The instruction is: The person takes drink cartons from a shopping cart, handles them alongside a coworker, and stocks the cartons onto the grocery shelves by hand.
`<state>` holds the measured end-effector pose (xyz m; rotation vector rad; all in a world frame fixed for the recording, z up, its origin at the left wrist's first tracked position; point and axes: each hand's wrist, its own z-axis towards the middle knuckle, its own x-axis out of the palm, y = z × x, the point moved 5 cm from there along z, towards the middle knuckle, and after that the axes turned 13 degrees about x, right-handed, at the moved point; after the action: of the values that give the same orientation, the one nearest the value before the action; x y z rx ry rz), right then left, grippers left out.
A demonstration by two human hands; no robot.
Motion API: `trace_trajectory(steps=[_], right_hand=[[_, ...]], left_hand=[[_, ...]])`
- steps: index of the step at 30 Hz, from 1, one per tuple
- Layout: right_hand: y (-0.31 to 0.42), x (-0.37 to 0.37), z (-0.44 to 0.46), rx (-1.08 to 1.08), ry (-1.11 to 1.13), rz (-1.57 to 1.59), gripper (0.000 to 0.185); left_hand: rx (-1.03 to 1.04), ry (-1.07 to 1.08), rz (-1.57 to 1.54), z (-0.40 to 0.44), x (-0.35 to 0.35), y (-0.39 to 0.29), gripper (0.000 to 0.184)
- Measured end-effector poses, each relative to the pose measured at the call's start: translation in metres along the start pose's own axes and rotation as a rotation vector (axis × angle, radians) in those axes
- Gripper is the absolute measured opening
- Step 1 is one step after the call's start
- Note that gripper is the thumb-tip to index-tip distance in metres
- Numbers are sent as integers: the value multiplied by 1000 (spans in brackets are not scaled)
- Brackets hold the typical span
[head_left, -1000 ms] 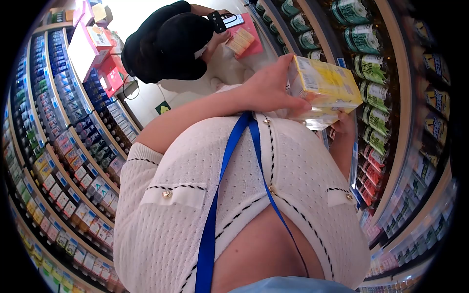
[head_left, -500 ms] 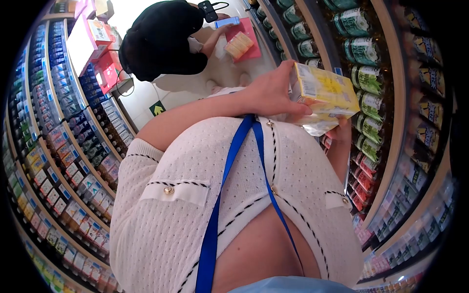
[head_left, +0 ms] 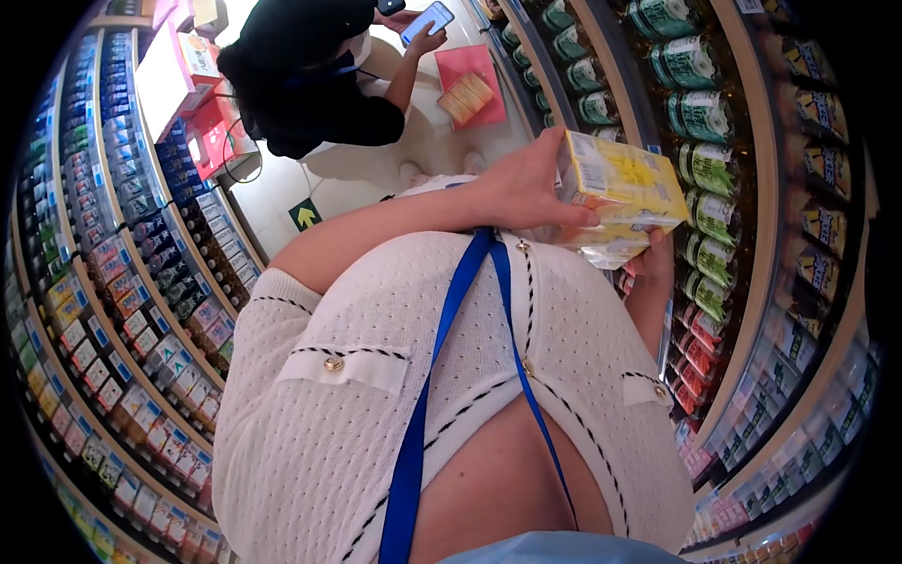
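Note:
A yellow plastic-wrapped pack (head_left: 625,179) of boxes is in front of me at chest height, tilted beside the shelf. My left hand (head_left: 534,188) grips its left end, thumb on the lower edge near a barcode and the other fingers mostly behind it. From the lower right, my right hand (head_left: 653,258) holds the pack's underside, its fingertips showing at the edge. Clear wrap catches the light along the bottom of the pack.
Bottles with green labels (head_left: 707,167) line the right shelf, close to the pack. Packed shelves (head_left: 122,310) run along my left. Ahead, a person in black (head_left: 315,80) holds a phone (head_left: 427,23). On the floor, a wrapped pack (head_left: 466,99) lies on a pink sheet (head_left: 484,68).
The other person's hand has moved up and away from the pack on the pink sheet, with the phone raised. My two hands and the yellow pack have barely shifted.

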<state>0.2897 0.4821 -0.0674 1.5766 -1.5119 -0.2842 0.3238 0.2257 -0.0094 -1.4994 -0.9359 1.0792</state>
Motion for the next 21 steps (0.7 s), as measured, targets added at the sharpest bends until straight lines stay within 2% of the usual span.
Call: trace_trajectory(steps=[10, 13, 19, 21], right_hand=[[2, 15, -3, -22, -5, -12, 44], [-14, -20, 1, -12, 84, -34, 69], [-15, -15, -4, -49, 54, -24, 68], [-10, 1, -7, -25, 1, -18, 49]], left_hand=[[-12, 11, -19, -6, -5, -1, 96], [-1, 17, -16, -7, -4, -1, 96], [19, 21, -1, -8, -2, 1, 95], [13, 23, 0, -9, -3, -1, 94]])
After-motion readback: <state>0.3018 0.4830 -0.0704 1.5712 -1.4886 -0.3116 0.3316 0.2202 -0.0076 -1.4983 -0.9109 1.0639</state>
